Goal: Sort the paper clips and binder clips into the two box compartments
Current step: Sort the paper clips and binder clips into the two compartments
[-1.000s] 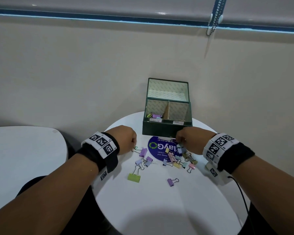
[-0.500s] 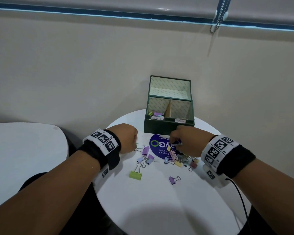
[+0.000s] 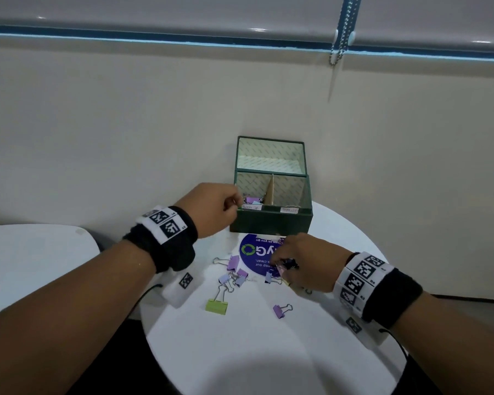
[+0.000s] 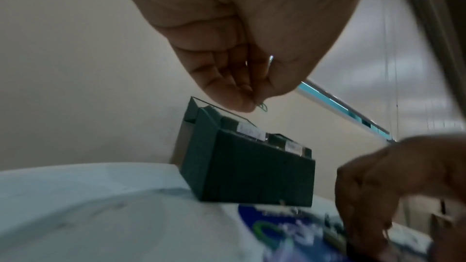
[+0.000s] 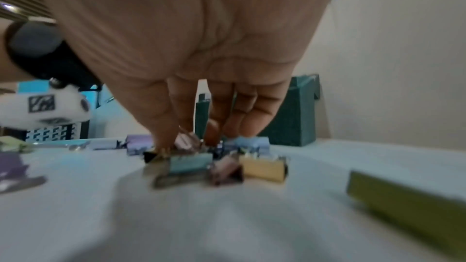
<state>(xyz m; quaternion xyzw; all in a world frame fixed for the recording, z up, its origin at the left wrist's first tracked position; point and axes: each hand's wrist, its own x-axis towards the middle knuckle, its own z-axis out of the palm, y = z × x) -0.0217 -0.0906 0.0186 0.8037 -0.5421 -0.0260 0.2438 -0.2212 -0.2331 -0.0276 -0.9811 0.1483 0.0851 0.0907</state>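
Note:
A dark green box [image 3: 271, 223] stands open at the table's far side, its lid leaning on the wall. A cardboard divider [image 3: 270, 192] splits it; purple clips [image 3: 251, 200] lie in the left compartment. My left hand [image 3: 237, 202] hovers at the box's left front corner and pinches a thin wire paper clip [image 4: 263, 107]. My right hand [image 3: 280, 265] is down on the pile of coloured binder clips [image 5: 191, 163], its fingertips [image 5: 163, 140] pinching one of them. A green binder clip [image 3: 216, 306] and a purple one [image 3: 279, 310] lie loose nearer me.
The round white table [image 3: 268, 352] carries a blue round sticker [image 3: 254, 252] in front of the box. More purple binder clips [image 3: 234, 263] lie left of the sticker. A second white table [image 3: 26, 266] stands at the left. The wall is right behind the box.
My left hand has risen from the table up to the box's left front corner. My right hand stays on the pile, shifted a little left and nearer me.

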